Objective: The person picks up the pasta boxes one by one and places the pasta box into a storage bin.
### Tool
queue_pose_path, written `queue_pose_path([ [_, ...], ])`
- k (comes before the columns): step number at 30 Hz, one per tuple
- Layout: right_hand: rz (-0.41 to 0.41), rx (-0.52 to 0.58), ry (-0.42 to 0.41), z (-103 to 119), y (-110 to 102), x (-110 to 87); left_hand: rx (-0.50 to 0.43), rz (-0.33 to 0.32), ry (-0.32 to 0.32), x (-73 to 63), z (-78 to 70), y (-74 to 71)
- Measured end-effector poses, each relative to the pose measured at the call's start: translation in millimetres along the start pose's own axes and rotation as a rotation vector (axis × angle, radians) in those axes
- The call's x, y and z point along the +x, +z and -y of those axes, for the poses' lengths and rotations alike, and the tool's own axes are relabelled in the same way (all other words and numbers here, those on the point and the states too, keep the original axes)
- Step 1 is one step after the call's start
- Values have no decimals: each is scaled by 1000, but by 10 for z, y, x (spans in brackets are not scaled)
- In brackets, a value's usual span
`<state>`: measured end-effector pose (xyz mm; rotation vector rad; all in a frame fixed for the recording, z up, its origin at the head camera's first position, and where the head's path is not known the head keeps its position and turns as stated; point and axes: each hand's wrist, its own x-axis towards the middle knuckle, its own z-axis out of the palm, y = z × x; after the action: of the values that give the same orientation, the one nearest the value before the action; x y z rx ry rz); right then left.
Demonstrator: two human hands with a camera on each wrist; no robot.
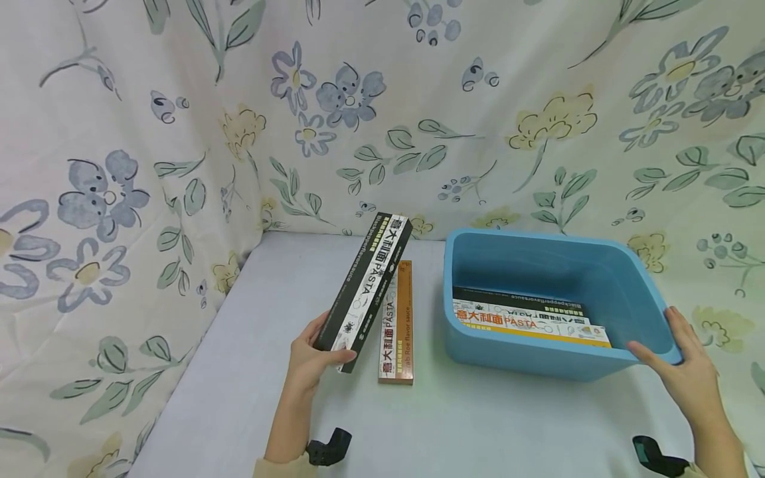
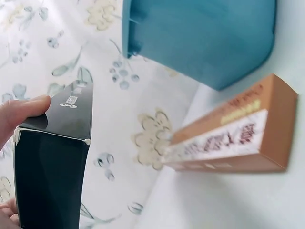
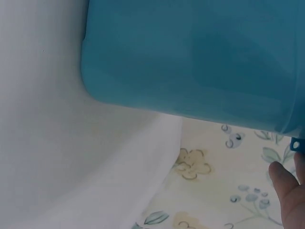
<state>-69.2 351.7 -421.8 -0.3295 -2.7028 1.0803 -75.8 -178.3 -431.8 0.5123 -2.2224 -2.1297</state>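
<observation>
My left hand (image 1: 311, 364) holds a long black-and-white pasta box (image 1: 369, 285) by its near end, thumb across the front, far end tilted up. In the left wrist view the black box (image 2: 55, 167) shows its dark end face. Behind it on the table lies an orange-brown and white pasta box (image 1: 404, 332), partly covered by the held one in the head view. My right hand (image 1: 690, 375) grips the near right corner of a blue plastic bin (image 1: 526, 362), thumb over the rim. Inside the bin, a black-and-white pasta box (image 1: 520, 299) lies behind a yellow-and-white pasta box (image 1: 538, 330).
The white table (image 1: 239, 378) reaches back to a floral curtain (image 1: 382, 133), which also hangs along the left and right sides. The bin stands near the back, to the right of the orange-brown box. A dark wrist strap (image 1: 329, 448) sits on my left wrist.
</observation>
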Motion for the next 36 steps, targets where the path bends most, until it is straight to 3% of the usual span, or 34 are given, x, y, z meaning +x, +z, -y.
queue_pose_path([
  [8,-6,2,4,-8,-10,4,-26,103,69,74,-245,172],
  [17,28,10,17,-33,-7,-7,-46,248,88,155,-370,380],
  [25,32,-8,26,-2,-17,0,11,307,80,241,-485,537],
  [36,27,12,14,-19,-21,-14,76,427,138,349,-704,758],
])
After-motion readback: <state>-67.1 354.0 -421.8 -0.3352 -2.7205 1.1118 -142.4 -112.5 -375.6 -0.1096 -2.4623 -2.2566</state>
